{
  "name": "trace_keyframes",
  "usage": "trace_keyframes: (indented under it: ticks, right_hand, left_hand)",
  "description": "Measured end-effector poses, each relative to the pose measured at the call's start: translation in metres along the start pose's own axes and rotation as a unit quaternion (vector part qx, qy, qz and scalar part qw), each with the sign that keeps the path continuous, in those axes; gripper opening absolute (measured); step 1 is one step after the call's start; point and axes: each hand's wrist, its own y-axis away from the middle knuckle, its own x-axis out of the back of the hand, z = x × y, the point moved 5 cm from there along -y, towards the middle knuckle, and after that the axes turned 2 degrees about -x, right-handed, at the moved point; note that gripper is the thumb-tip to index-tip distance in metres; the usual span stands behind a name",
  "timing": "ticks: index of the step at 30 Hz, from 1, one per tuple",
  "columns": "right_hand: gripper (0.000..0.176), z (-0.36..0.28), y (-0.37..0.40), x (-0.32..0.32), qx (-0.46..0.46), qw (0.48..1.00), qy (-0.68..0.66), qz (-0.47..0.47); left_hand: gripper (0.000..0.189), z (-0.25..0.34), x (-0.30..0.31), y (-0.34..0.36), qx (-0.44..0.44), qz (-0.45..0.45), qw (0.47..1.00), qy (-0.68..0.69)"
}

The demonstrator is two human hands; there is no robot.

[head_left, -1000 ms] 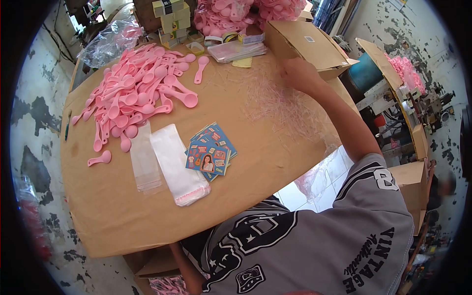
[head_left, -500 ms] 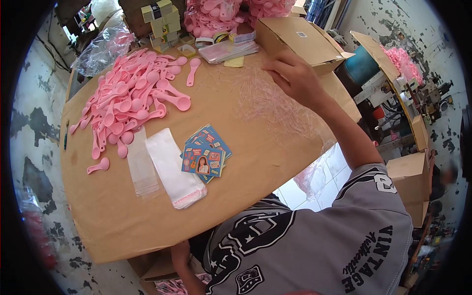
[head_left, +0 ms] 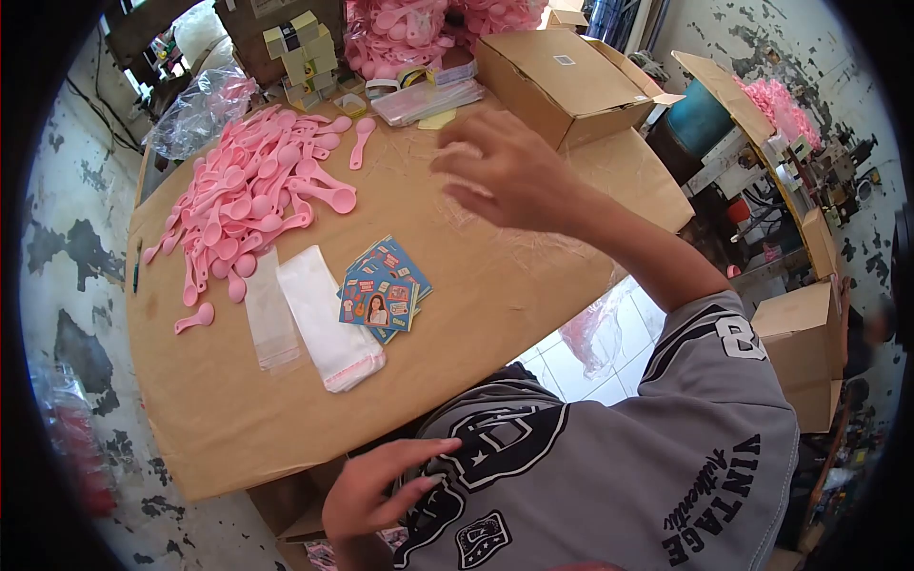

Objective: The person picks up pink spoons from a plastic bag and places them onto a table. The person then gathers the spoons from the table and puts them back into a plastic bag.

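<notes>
My right hand point(head_left: 495, 171) is over the upper right of the table, fingers apart and curved, above a scatter of thin clear plastic strips point(head_left: 543, 246). Nothing shows in it. My left hand point(head_left: 386, 485) is off the table's near edge, in front of the shirt, thumb and fingers apart and holding nothing. Pink spoons point(head_left: 252, 190) lie heaped on the left of the table, with a single spoon point(head_left: 362, 143) to their right. Blue printed cards point(head_left: 379, 303) overlap the right side of a stack of white plastic sleeves point(head_left: 328, 319). Clear sleeves point(head_left: 271, 319) lie left of that stack.
A closed cardboard box point(head_left: 562, 81) stands at the table's back right. Clear packets point(head_left: 428, 100) and yellow card stacks point(head_left: 305, 57) are at the back, near bagged pink spoons point(head_left: 395, 38). An open carton point(head_left: 795, 352) is at right, off the table.
My left hand has risen from below the table edge. My right hand has moved left and down, and fewer plastic strips show around it. The view has shifted slightly.
</notes>
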Motion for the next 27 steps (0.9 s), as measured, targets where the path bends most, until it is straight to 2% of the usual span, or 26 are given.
trace_keyframes:
  ticks: [1,2,4,7,10,12,14,17,20,23,24,26,27]
  right_hand:
    - [0.025,-0.012,-0.004,0.002,0.044,0.999,0.014,0.022]
    - [0.024,-0.024,-0.007,0.003,0.070,0.997,0.004,0.030]
    - [0.023,-0.052,-0.011,0.004,0.121,0.991,-0.018,0.045]
    - [0.021,-0.094,-0.017,0.014,0.191,0.972,-0.091,0.097]
    - [0.027,-0.127,-0.020,0.004,0.234,0.956,-0.143,0.101]
    - [0.031,-0.142,-0.028,0.004,0.245,0.948,-0.166,0.115]
    - [0.035,-0.152,-0.041,0.016,0.243,0.939,-0.200,0.141]
    - [0.041,-0.173,-0.059,0.030,0.257,0.918,-0.243,0.179]
    - [0.044,-0.209,-0.069,0.038,0.325,0.884,-0.255,0.217]
    - [0.039,-0.255,-0.079,0.030,0.408,0.825,-0.302,0.249]
    - [0.031,-0.264,-0.078,0.037,0.429,0.823,-0.303,0.218]
    - [0.019,-0.281,-0.081,0.056,0.471,0.815,-0.302,0.155]
    - [0.019,-0.288,-0.082,0.060,0.474,0.808,-0.301,0.175]
  left_hand:
    - [0.042,0.002,0.000,-0.005,-0.033,0.039,0.993,0.104]
    - [0.056,-0.001,-0.003,-0.012,-0.117,0.073,0.963,0.232]
    - [0.075,-0.005,-0.003,-0.038,-0.147,0.210,0.907,0.335]
    - [0.086,0.003,-0.009,-0.084,-0.123,0.317,0.806,0.485]
    - [0.086,0.033,-0.023,-0.128,-0.144,0.156,0.636,0.742]
    - [0.088,0.030,-0.028,-0.149,-0.226,0.129,0.752,0.606]
    - [0.087,0.026,-0.038,-0.162,-0.259,0.093,0.795,0.541]
    - [0.084,0.021,-0.057,-0.174,-0.240,0.033,0.774,0.585]
    - [0.080,0.016,-0.071,-0.184,-0.226,-0.026,0.750,0.621]
    - [0.075,0.000,-0.075,-0.192,-0.220,-0.001,0.841,0.494]
    - [0.075,-0.006,-0.076,-0.198,-0.214,0.009,0.869,0.446]
    - [0.074,-0.010,-0.074,-0.208,-0.203,0.023,0.891,0.405]
    - [0.074,-0.014,-0.073,-0.211,-0.199,0.024,0.893,0.403]
